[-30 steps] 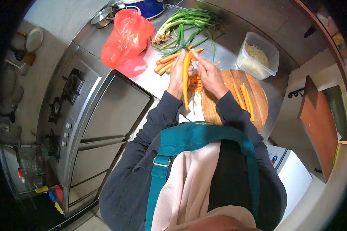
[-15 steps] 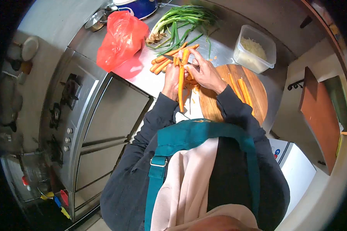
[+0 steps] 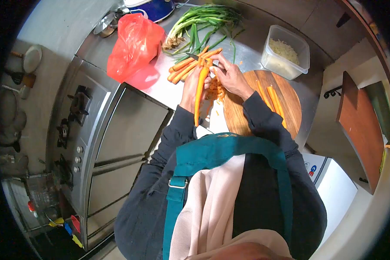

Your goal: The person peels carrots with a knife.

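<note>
My left hand (image 3: 190, 90) is wrapped round a long carrot (image 3: 199, 97), its thin end pointing down toward my body. Closed beside the carrot's upper end, my right hand (image 3: 235, 79) grips a knife (image 3: 193, 56), whose dark blade sticks out to the left past the carrot. My fingers hide most of the handle. Orange peelings (image 3: 216, 90) lie in a heap under my hands. Left of them is a pile of several carrots (image 3: 180, 72). A few slim carrots (image 3: 274, 103) rest on the round wooden board (image 3: 237, 117) at my right.
Spring onions (image 3: 206, 21) lie behind the carrots. A red plastic bag (image 3: 134, 45) stands at the left, near the gas stove (image 3: 80, 104). A clear container (image 3: 271, 65) with pale shredded food (image 3: 284, 51) sits behind the board. A blue pot (image 3: 158, 11) is at the back.
The carrot has tilted, its lower tip swinging left. My right hand has drawn slightly down and right, and its fingers have closed in. The knife blade has turned at the carrot's top.
</note>
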Tool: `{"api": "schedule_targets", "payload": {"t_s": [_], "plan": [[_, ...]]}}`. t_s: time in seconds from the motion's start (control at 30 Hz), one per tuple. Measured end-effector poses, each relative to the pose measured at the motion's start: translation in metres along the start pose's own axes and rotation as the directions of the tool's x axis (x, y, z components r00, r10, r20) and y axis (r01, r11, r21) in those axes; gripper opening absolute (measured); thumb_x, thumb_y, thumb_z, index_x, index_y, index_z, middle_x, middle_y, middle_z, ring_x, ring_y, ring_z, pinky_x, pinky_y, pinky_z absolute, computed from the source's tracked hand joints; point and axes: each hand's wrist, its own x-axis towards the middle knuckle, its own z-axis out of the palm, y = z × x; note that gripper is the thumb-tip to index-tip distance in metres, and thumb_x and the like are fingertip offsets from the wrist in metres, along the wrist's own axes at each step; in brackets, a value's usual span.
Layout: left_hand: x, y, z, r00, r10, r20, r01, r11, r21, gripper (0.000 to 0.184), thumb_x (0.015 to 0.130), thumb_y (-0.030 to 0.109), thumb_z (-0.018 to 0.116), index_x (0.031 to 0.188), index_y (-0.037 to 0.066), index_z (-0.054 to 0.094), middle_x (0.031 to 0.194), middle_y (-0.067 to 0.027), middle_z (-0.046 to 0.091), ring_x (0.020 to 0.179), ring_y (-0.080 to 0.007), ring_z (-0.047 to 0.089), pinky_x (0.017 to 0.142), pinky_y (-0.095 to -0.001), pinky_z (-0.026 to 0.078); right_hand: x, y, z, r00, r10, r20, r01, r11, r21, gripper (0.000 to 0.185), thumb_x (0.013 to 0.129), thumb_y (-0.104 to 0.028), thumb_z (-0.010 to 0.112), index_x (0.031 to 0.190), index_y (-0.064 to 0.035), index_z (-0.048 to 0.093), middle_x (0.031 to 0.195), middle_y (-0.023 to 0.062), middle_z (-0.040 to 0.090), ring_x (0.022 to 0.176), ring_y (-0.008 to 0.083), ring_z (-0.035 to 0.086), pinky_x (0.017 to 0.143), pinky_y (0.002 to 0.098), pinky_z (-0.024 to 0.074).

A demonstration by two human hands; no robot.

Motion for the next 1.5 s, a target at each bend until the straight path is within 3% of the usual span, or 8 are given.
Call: {"api": "schedule_targets", "payload": {"t_s": [0.3, 0.53, 0.6, 0.7, 0.83, 1.17, 1.27, 1.5], "plan": [[-0.011, 0.008, 0.024, 0.996, -0.007, -0.093, 0.019, 0.991, 0.133, 0.024, 0.091, 0.028, 0.047, 0.094, 0.004, 0.05, 0.069, -0.0009, 0.045, 0.049, -0.0043, 0.04, 0.038, -0.0149, 0.032, 0.01, 0.022, 0.005, 0.994, -0.086, -0.071, 0.098, 0.975, 0.197, 0.022, 0.087, -0.012, 0.05, 0.108, -0.0066, 0.047, 0.075, 0.0088, 0.058, 0.068, 0.0137, 0.057, 0.063, 0.0301, 0.0444], [0.003, 0.005, 0.006, 0.984, 0.088, -0.153, -0.062, 0.984, 0.169, 0.027, 0.09, 0.031, 0.049, 0.092, 0.004, 0.052, 0.064, -0.0009, 0.048, 0.047, -0.0046, 0.042, 0.038, -0.0147, 0.035, -0.006, 0.017, 0.005, 0.996, -0.029, -0.08, 0.033, 0.999, 0.043, 0.023, 0.089, -0.014, 0.045, 0.111, -0.0075, 0.047, 0.076, 0.0133, 0.056, 0.071, 0.0246, 0.058, 0.066, 0.0335, 0.0448], [0.01, 0.013, -0.003, 0.976, 0.117, -0.184, -0.1, 0.99, 0.096, 0.031, 0.089, 0.035, 0.05, 0.089, 0.004, 0.053, 0.062, -0.0019, 0.05, 0.045, -0.006, 0.044, 0.037, -0.0154, 0.036, -0.02, 0.001, 0.01, 0.972, -0.23, -0.035, 0.227, 0.97, -0.091, 0.031, 0.09, -0.016, 0.044, 0.12, -0.0126, 0.046, 0.083, 0.0171, 0.057, 0.076, 0.0318, 0.057, 0.068, 0.0377, 0.0451], [0.015, 0.021, -0.008, 0.965, 0.129, -0.226, -0.119, 0.991, 0.059, 0.035, 0.088, 0.038, 0.05, 0.085, 0.003, 0.052, 0.059, -0.0027, 0.05, 0.042, -0.0074, 0.045, 0.036, -0.0165, 0.036, -0.036, -0.007, 0.02, 0.935, -0.35, 0.065, 0.356, 0.919, -0.169, 0.039, 0.089, -0.016, 0.045, 0.128, -0.0186, 0.042, 0.088, 0.0176, 0.057, 0.08, 0.0332, 0.056, 0.069, 0.0398, 0.0451], [0.02, 0.029, -0.004, 0.973, 0.144, -0.178, -0.123, 0.985, 0.123, 0.039, 0.087, 0.042, 0.051, 0.084, 0.004, 0.052, 0.057, -0.0005, 0.045, 0.041, -0.0067, 0.039, 0.035, -0.0163, 0.033, -0.048, -0.017, 0.016, 0.958, -0.215, 0.188, 0.249, 0.95, -0.186, 0.04, 0.088, -0.015, 0.047, 0.128, -0.0208, 0.044, 0.074, 0.0135, 0.05, 0.072, 0.0295, 0.054, 0.066, 0.0376, 0.044], [0.019, 0.023, 0.009, 0.971, 0.217, -0.104, -0.211, 0.975, 0.067, 0.032, 0.087, 0.04, 0.052, 0.093, 0.008, 0.054, 0.056, 0.0013, 0.043, 0.043, -0.0054, 0.041, 0.036, -0.0158, 0.033, -0.044, -0.016, 0.018, 0.977, -0.21, 0.046, 0.215, 0.962, -0.17, 0.04, 0.088, -0.013, 0.046, 0.127, -0.02, 0.045, 0.073, 0.0141, 0.052, 0.072, 0.0296, 0.055, 0.066, 0.0377, 0.0447], [0.018, 0.025, 0.009, 0.97, 0.188, -0.151, -0.176, 0.98, 0.092, 0.032, 0.087, 0.04, 0.052, 0.092, 0.009, 0.054, 0.056, 0.0008, 0.043, 0.042, -0.005, 0.039, 0.035, -0.0155, 0.032, -0.046, -0.017, 0.016, 0.931, -0.363, 0.035, 0.364, 0.927, -0.094, 0.04, 0.088, -0.013, 0.046, 0.127, -0.02, 0.045, 0.075, 0.0153, 0.054, 0.072, 0.0305, 0.055, 0.067, 0.0385, 0.045], [0.019, 0.027, 0.012, 0.967, 0.196, -0.164, -0.181, 0.978, 0.099, 0.035, 0.085, 0.042, 0.055, 0.091, 0.007, 0.053, 0.059, -0.0012, 0.045, 0.042, -0.006, 0.039, 0.035, -0.0165, 0.032, -0.052, -0.025, 0.015, 0.971, -0.227, 0.079, 0.237, 0.961, -0.141, 0.041, 0.088, -0.013, 0.046, 0.128, -0.0204, 0.045, 0.074, 0.0158, 0.053, 0.07, 0.0313, 0.055, 0.067, 0.039, 0.0448]]}}
